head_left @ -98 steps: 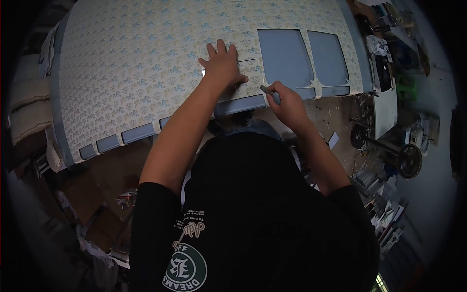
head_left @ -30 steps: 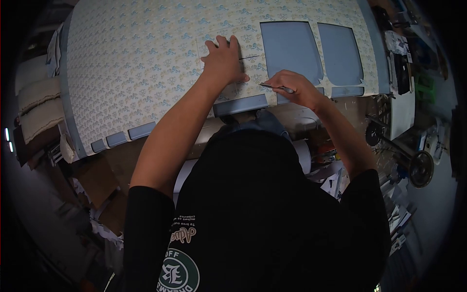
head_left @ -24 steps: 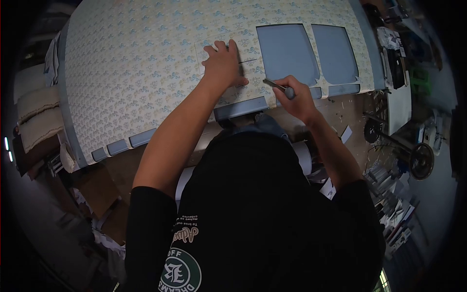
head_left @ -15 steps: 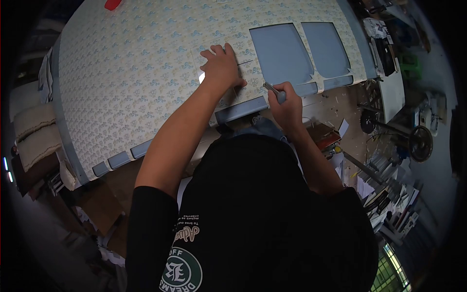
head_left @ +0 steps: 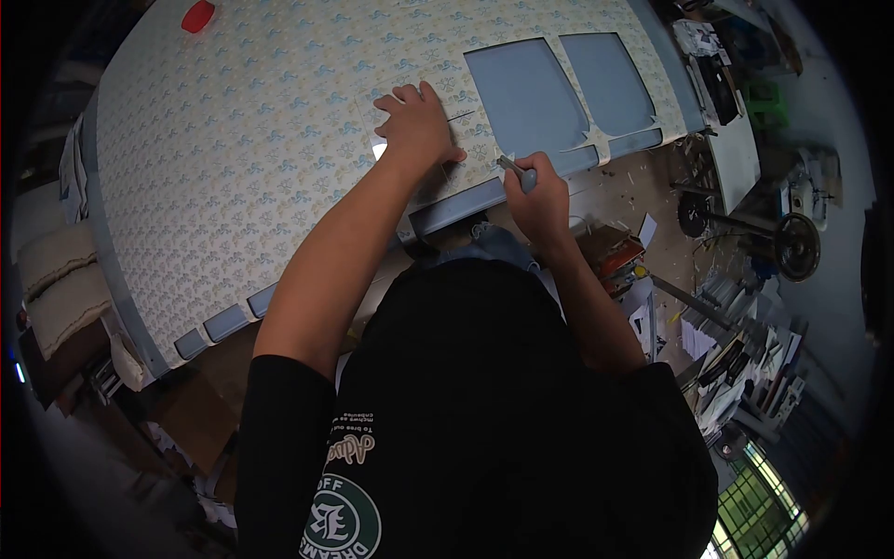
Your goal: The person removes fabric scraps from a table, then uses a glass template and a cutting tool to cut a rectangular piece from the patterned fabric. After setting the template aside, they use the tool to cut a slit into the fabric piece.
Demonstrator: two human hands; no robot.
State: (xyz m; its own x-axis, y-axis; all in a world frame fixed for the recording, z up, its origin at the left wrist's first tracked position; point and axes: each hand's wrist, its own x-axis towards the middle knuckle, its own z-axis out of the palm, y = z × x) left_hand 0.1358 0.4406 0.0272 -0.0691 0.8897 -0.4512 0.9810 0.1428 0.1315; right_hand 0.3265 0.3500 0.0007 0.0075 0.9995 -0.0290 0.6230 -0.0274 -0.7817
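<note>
Patterned sheet material (head_left: pixel 251 158) with small blue and beige figures covers a large blue-grey table. My left hand (head_left: pixel 416 126) lies on it with fingers spread, apparently over a clear plate whose edge shows beside the thumb. A thin dark line runs right from that hand. My right hand (head_left: pixel 538 198) is closed around a grey cutter (head_left: pixel 523 174), its tip on the sheet near the lower left corner of a cut-out opening (head_left: pixel 529 93). A second opening (head_left: pixel 610 84) lies to the right; the blue-grey surface shows through both.
A red object (head_left: pixel 197 16) sits at the table's far left. Rectangular notches line the sheet's near edge. Cushions (head_left: pixel 65 298) are at the left, a round-based stand (head_left: pixel 797 247) and piled papers (head_left: pixel 736 373) at the right.
The view has shifted slightly, so the table appears a little further left. My right hand with the cutter is still near the opening's corner; my left hand keeps its place on the sheet.
</note>
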